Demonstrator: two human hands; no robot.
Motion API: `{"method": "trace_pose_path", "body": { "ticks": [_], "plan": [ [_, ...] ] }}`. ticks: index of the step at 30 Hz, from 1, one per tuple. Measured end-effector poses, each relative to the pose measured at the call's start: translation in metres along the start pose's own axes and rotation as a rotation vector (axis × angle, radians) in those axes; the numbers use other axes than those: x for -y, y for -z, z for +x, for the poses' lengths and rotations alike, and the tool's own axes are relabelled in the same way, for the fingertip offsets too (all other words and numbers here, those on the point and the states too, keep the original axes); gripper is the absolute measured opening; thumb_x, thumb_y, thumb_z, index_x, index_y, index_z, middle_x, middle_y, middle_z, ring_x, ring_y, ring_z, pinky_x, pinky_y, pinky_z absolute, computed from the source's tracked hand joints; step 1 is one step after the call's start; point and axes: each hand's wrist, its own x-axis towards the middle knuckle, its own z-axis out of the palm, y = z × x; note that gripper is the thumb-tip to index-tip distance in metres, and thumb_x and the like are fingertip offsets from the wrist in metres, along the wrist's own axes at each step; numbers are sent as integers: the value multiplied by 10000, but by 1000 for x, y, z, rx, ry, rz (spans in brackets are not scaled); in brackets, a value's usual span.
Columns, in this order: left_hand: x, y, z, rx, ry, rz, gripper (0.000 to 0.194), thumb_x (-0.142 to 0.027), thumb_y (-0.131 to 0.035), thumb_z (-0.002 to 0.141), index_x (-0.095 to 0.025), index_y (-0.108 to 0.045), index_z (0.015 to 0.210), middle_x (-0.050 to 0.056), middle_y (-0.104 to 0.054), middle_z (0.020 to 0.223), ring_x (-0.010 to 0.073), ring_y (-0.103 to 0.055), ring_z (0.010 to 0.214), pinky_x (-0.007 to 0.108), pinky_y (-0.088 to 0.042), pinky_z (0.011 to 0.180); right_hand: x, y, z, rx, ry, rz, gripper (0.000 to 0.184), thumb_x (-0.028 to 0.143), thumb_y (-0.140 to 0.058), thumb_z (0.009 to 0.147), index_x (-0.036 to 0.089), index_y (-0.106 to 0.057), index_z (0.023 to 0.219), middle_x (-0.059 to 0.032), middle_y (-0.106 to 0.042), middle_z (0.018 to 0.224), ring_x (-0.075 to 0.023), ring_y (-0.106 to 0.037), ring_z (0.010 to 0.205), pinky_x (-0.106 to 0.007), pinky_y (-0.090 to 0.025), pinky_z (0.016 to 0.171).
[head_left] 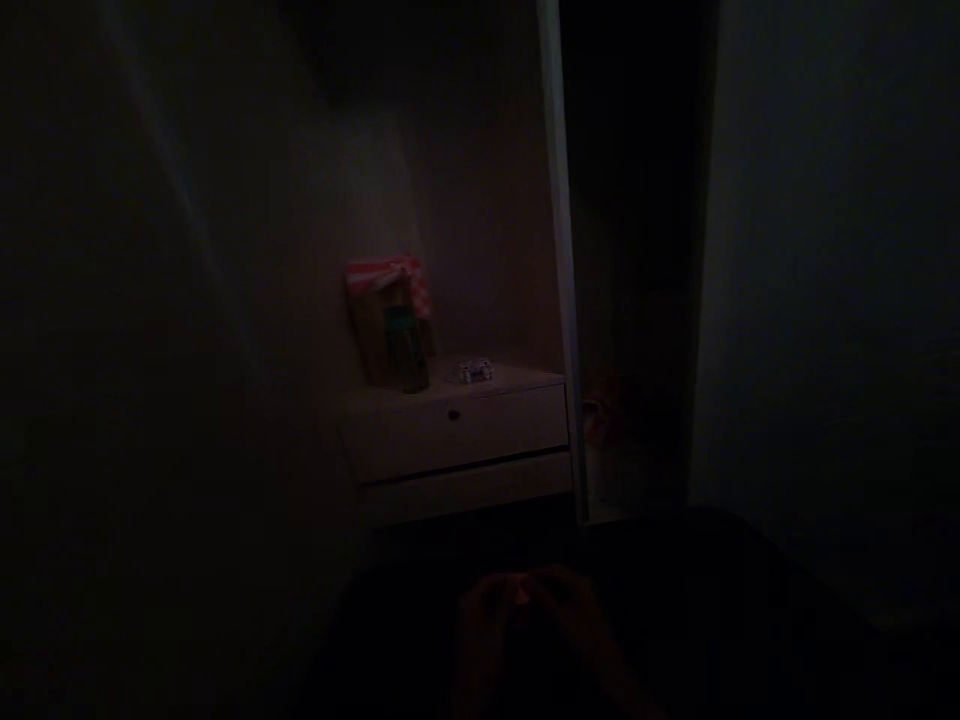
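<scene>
In near darkness, my left hand and my right hand are raised close together low in the view. Their fingertips meet, closed around a small reddish patch too dim to name. Whether that is an object or lit fingers, I cannot make out. Beyond them stands a pale cabinet with two drawer fronts, its upper one bearing a dark round lock or knob.
On the cabinet top stand a bottle with a green cap, a brown paper bag with red-and-white checks and a small shiny clear item. An upright panel edge rises at right. Some reddish item lies behind it.
</scene>
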Motion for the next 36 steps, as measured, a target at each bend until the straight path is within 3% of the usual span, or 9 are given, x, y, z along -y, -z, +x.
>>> {"method": "trace_pose_path", "body": {
  "ticks": [4, 9, 14, 19, 24, 32, 36],
  "plan": [
    [3, 1, 0, 34, 1, 6, 417, -584, -681, 814, -174, -749, 775, 61, -747, 730, 215, -679, 693, 290, -530, 661, -3, 2, 1, -5, 73, -56, 372, 570, -670, 851, 227, -789, 934, -75, -777, 927, -259, -721, 886, -343, -554, 819],
    [2, -1, 1, 90, 36, -55, 430, -591, -706, 792, -162, -737, 795, 50, -723, 704, 191, -649, 641, 281, -515, 626, -4, 3, 2, 24, 167, -106, 405, 595, -610, 889, 249, -793, 993, -68, -743, 913, -238, -707, 868, -340, -558, 806],
    [-2, -1, 1, 48, 57, -30, 448, -612, -691, 799, -166, -728, 780, 52, -723, 691, 198, -655, 640, 287, -515, 623, -6, 0, 0, -25, 113, -103, 417, 603, -659, 855, 236, -762, 1025, -78, -769, 974, -254, -722, 893, -351, -571, 821],
    [-1, -1, -2, -6, 29, -11, 502, -667, -660, 793, -175, -669, 693, 27, -665, 621, 179, -615, 594, 275, -490, 593, 0, -2, -3, 39, 105, -121, 385, 586, -631, 886, 227, -766, 913, -60, -774, 883, -235, -724, 822, -314, -562, 756],
    [1, -1, -2, 16, 38, -40, 490, -655, -656, 802, -179, -659, 686, 19, -652, 619, 176, -606, 600, 272, -481, 598, 7, -3, -4, 60, 92, -76, 392, 588, -642, 876, 216, -763, 846, -48, -757, 795, -218, -709, 741, -299, -549, 698],
    [-2, 1, 2, 44, 56, -102, 468, -635, -713, 760, -169, -720, 723, 38, -705, 680, 191, -634, 651, 277, -504, 630, 6, 2, 2, 20, 135, -101, 422, 609, -623, 876, 231, -795, 952, -66, -737, 896, -230, -700, 852, -330, -552, 791],
    [3, -3, 1, 93, 66, -60, 437, -600, -722, 775, -167, -748, 832, 37, -722, 708, 181, -631, 641, 268, -496, 616, 2, 5, 3, 19, 169, -115, 437, 627, -614, 872, 260, -800, 1020, -63, -732, 897, -235, -702, 859, -350, -562, 801]
  ]
}}
